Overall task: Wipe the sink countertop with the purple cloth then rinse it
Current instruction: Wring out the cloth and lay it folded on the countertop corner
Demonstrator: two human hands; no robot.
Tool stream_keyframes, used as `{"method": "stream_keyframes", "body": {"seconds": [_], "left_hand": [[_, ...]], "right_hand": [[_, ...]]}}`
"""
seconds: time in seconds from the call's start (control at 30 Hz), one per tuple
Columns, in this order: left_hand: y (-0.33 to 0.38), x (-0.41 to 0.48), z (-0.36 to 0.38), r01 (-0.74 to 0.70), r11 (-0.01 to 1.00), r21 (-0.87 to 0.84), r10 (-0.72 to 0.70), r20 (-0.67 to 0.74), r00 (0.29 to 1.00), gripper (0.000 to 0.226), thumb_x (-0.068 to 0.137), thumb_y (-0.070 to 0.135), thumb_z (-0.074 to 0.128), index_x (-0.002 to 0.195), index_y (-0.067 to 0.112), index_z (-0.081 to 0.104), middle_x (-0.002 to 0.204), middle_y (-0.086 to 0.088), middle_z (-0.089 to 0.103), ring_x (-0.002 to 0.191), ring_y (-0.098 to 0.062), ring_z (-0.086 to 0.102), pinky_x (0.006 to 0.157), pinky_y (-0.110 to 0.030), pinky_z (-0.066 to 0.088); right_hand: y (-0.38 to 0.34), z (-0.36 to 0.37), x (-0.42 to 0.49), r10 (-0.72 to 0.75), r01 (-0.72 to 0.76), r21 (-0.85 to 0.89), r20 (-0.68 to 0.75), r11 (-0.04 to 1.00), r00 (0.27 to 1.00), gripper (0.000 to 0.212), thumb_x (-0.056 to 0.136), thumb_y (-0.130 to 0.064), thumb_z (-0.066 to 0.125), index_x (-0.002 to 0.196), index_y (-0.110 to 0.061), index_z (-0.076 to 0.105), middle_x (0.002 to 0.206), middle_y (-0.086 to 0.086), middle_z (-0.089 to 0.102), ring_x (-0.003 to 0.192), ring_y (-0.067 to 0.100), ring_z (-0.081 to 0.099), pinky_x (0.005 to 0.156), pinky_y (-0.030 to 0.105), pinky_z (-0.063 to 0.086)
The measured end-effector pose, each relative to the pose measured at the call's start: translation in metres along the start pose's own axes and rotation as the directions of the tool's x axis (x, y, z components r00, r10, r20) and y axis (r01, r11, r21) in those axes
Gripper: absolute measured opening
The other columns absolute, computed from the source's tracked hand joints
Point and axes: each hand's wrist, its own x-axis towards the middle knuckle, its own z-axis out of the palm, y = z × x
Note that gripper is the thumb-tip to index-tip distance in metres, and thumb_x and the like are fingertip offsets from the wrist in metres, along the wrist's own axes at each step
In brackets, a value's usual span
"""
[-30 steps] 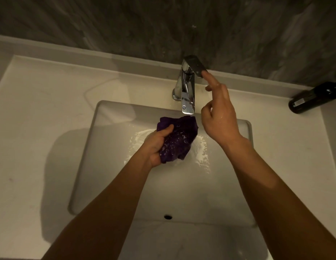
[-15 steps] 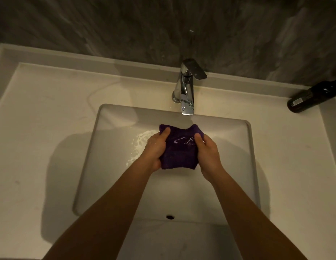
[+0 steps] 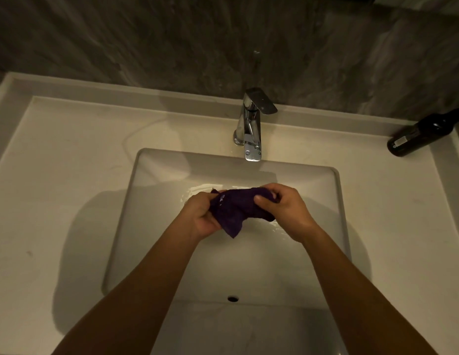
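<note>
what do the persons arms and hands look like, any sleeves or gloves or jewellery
Both forearms are bare as far as the picture shows: no sleeves come into view. The left hand and right hand wear no gloves. No watch, bracelet or ring shows on the visible wrists and fingers, though the light is dim and some fingers are tucked into the cloth.

Plenty of open surface [image 3: 69, 175] left of the basin [image 3: 336, 213], nothing sitting on it. Right side mostly open too, except a dark bottle [image 3: 423, 134] lying in the far right corner against the raised ledge. Chrome faucet [image 3: 251, 129] pokes out over the basin's back edge, dead centre, blocking a straight reach there. Basin middle taken up by both hands and the cloth; near half free.
</note>
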Motion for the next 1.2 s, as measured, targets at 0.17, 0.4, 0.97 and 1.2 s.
{"method": "stream_keyframes", "body": {"seconds": [0.17, 0.4, 0.97, 1.2], "left_hand": [[-0.009, -0.008, 0.000, 0.102, 0.987, 0.125, -0.120, 0.146, 0.982, 0.025, 0.094, 0.006, 0.049, 0.104, 0.005, 0.072, 0.104, -0.017, 0.076, 0.095, -0.032, 0.072, 0.080, -0.049, 0.057], [-0.009, -0.010, 0.008, 0.124, 0.949, 0.291, -0.177, 0.162, 0.971, 0.032, 0.074, -0.002, 0.037, 0.089, 0.004, 0.064, 0.086, -0.015, 0.066, 0.073, -0.034, 0.070, 0.072, -0.047, 0.055], [-0.008, -0.007, 0.044, -0.050, 0.568, 0.822, -0.276, 0.247, 0.929, 0.014, 0.083, -0.004, 0.066, 0.082, 0.009, 0.061, 0.064, -0.006, 0.053, 0.050, -0.014, 0.044, 0.038, -0.021, 0.030], [-0.036, 0.006, 0.055, -0.140, 0.291, 0.946, 0.009, 0.144, 0.990, 0.010, 0.087, 0.000, 0.057, 0.090, 0.009, 0.057, 0.062, -0.006, 0.047, 0.047, -0.016, 0.042, 0.045, -0.023, 0.032]], "right_hand": [[-0.003, 0.012, 0.002, 0.093, -0.065, 0.430, -0.044, 0.900, 0.995, 0.023, 0.100, -0.030, 0.061, 0.109, -0.009, 0.065, 0.100, 0.008, 0.072, 0.097, 0.018, 0.068, 0.086, 0.030, 0.057], [-0.023, 0.035, 0.001, 0.099, -0.217, 0.810, 0.194, 0.544, 0.976, 0.009, 0.099, -0.009, 0.058, 0.108, -0.010, 0.054, 0.092, 0.023, 0.070, 0.085, 0.035, 0.070, 0.085, 0.049, 0.056], [-0.028, 0.038, 0.033, 0.087, -0.049, 0.264, -0.134, 0.963, 0.987, 0.040, 0.100, -0.035, 0.064, 0.074, -0.005, 0.056, 0.060, 0.012, 0.049, 0.049, 0.019, 0.044, 0.048, 0.030, 0.042], [-0.005, 0.041, 0.055, 0.246, -0.217, 0.149, -0.224, 0.965, 0.943, 0.048, 0.094, -0.029, 0.060, 0.053, -0.019, 0.037, 0.050, 0.002, 0.033, 0.053, 0.024, 0.032, 0.054, 0.037, 0.031]]}}
